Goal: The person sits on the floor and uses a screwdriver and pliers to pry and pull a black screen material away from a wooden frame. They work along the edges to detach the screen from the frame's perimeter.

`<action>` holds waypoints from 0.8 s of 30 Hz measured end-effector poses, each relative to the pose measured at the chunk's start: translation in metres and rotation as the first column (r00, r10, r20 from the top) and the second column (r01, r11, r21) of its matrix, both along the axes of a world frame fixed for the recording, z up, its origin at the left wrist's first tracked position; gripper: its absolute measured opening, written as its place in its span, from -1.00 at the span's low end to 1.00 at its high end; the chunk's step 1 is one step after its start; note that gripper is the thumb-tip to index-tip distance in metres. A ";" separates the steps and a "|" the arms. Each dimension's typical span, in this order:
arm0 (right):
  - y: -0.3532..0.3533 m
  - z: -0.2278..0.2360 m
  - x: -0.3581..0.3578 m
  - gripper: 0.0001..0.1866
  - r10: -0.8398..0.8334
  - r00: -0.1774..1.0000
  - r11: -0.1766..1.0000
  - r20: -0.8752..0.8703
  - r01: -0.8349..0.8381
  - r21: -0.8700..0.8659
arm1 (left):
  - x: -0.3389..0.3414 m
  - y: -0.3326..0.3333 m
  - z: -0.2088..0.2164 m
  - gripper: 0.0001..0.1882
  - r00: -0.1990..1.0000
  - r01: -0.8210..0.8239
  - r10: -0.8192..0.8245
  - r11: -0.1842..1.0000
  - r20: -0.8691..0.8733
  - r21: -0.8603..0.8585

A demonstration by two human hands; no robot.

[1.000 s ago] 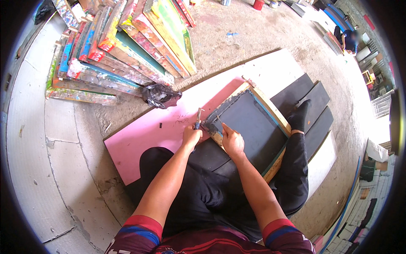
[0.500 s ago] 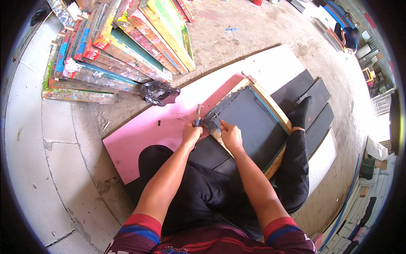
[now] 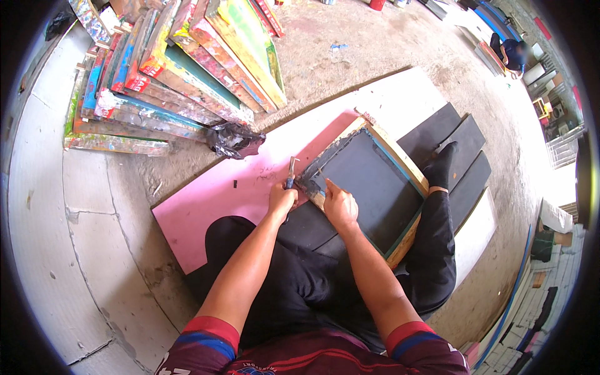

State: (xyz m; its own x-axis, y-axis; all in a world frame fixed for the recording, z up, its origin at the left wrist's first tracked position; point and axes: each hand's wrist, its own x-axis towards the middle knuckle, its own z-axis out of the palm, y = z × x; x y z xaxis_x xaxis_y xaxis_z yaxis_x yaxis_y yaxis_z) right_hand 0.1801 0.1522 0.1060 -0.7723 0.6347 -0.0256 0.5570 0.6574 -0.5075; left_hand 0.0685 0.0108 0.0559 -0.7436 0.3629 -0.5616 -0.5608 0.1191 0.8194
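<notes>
My left hand point(image 3: 283, 198) is wrapped around a hand tool point(image 3: 290, 180) with a dark blue handle and a bent metal head, held beside the near-left corner of a wooden screen frame point(image 3: 400, 147). Dark mesh point(image 3: 375, 181) fills the frame, with tape and grey smears along its edges. Over that same corner, my right hand point(image 3: 342, 205) is mostly closed, its index finger reaching toward the frame's left edge. A thin pale sliver point(image 3: 320, 170) shows just past the fingertip; whether the fingers hold it is unclear.
Beneath the frame lie a pink-white board point(image 3: 187, 215) and dark panels point(image 3: 465, 147). Paint-stained frames point(image 3: 187, 81) lean in a row at the left, beside a black plastic bag point(image 3: 234, 139). My foot point(image 3: 442, 164) rests against the frame's right side. Another person point(image 3: 514, 55) sits far off.
My right hand has shifted slightly left, and its index finger now stretches out more. The left hand and its tool have barely moved.
</notes>
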 end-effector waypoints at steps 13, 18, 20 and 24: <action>-0.002 -0.012 -0.017 -0.62 0.010 0.994 0.997 0.106 -0.002 -0.079 | 0.000 0.005 -0.003 -0.18 1.000 0.000 0.000 1.000 -0.017 -0.007; 0.014 -0.021 -0.009 -0.61 -0.098 0.995 0.902 0.002 0.089 -0.421 | -0.001 0.003 -0.009 -0.20 0.998 -0.011 0.006 0.997 -0.070 -0.074; 0.022 -0.018 -0.012 -0.62 -0.203 0.977 0.689 0.060 0.186 -0.701 | -0.002 0.001 -0.016 -0.20 0.995 -0.001 -0.007 0.997 -0.103 -0.071; 0.013 -0.016 -0.003 -0.64 0.019 1.000 0.981 -0.025 -0.023 -0.194 | -0.003 0.000 -0.004 -0.22 0.983 0.023 -0.046 0.991 -0.175 -0.128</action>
State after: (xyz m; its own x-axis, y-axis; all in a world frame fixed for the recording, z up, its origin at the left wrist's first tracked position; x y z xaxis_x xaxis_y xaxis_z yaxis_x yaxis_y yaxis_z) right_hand 0.1775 0.1656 0.0902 -0.7872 0.6030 -0.1290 0.5310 0.5566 -0.6390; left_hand 0.0659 0.0112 0.0521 -0.8237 0.3255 -0.4642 -0.4013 0.2437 0.8829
